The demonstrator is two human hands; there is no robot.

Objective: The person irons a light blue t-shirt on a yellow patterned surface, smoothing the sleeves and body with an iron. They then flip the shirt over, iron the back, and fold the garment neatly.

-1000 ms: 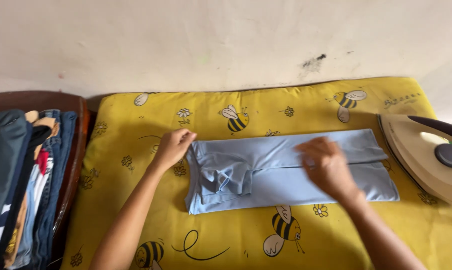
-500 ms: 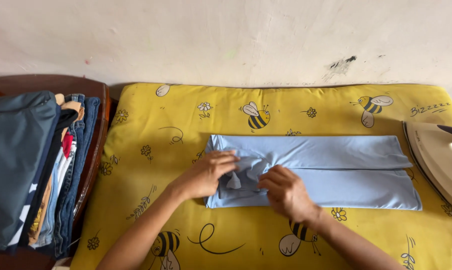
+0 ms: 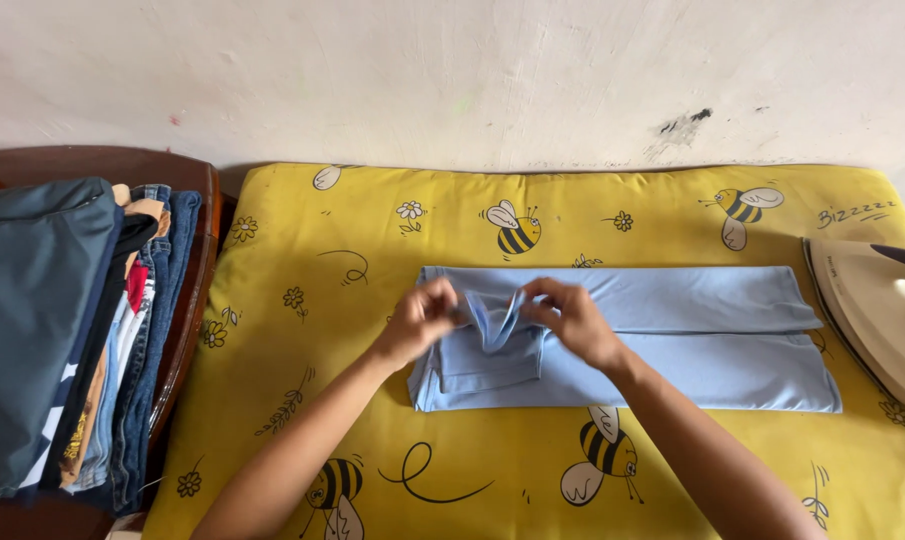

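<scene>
A light blue garment (image 3: 692,335) lies folded into a long strip on a yellow pad with bee drawings (image 3: 372,220). My left hand (image 3: 420,320) and my right hand (image 3: 570,320) both pinch a raised fold of the blue cloth (image 3: 495,318) near the garment's left end. The two hands face each other, a short gap apart, with the lifted fold standing up between them. The right part of the garment lies flat and untouched.
A beige clothes iron (image 3: 877,320) rests on the pad at the right edge. At the left, a stack of folded clothes (image 3: 62,330) in blue, dark and mixed colours sits on a dark wooden chair (image 3: 187,190). A pale wall stands behind.
Both hands moved to the garment's left part and came together, lifting a fold of blue cloth between them. The view shifted a little to the left.
</scene>
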